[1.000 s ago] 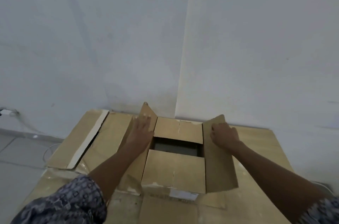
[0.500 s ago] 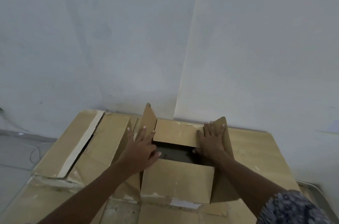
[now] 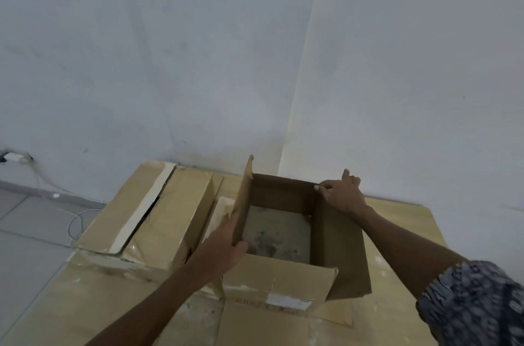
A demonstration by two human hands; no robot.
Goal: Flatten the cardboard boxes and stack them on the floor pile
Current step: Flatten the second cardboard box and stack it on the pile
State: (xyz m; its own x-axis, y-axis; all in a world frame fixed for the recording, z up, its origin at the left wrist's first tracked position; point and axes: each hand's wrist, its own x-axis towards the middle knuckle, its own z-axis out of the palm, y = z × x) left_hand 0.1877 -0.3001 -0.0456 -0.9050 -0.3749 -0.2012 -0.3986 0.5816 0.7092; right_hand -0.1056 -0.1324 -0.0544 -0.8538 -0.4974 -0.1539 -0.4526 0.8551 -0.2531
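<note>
**Box opened up, not yet flat**

Standing open now on the floor pile (image 3: 397, 226), in the corner of the room: the box (image 3: 283, 269), top flaps no longer folded over the opening as they were half a second ago. Far flap gone from across the hole; bare grey bottom visible inside.

Left hand (image 3: 224, 246) closed around the near end of the left flap (image 3: 243, 203), thumb inside, fingers outside, flap raised nearly upright. Right hand (image 3: 343, 192) at the far right corner of the rim, thumb and forefinger pinching the edge there, other fingers loosely extended. Right flap (image 3: 340, 249) folded outward and lying low; near flap (image 3: 278, 277) tilted toward the camera.

Just beside, on the left: another box (image 3: 147, 218) with a torn strip along its top, resting on the same pile, apparently waiting.

Probable meaning for the task: flaps freed, walls now gripped at opposite sides, so ready to be skewed and pressed down. Bottom seemingly closed, likely to resist collapse until opened.
</note>
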